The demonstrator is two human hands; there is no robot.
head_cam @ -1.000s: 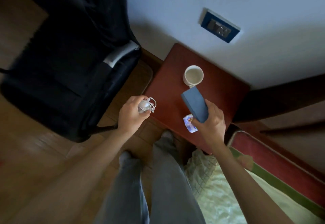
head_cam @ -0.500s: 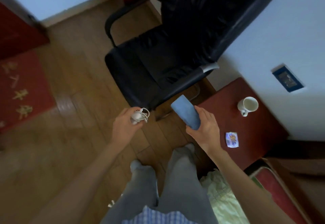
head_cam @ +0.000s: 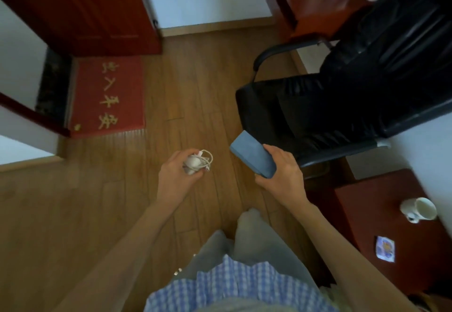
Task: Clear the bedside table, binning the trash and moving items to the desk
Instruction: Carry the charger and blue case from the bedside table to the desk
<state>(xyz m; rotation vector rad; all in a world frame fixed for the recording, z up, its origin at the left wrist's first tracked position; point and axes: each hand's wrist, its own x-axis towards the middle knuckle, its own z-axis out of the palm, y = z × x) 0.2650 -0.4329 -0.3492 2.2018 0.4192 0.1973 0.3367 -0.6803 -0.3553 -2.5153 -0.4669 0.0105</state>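
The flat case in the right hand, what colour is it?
Plain blue case, seen in the head view.

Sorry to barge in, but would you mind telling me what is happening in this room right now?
A person is standing on the wooden floor with both hands full. The left hand grips a white charger wrapped in its coiled white cable, and the right hand holds a flat blue rectangular box. Both are held in front of the body, over the floor beside the black office chair. On the red-brown bedside table to the right, a white ceramic mug and a small printed wrapper are lying.
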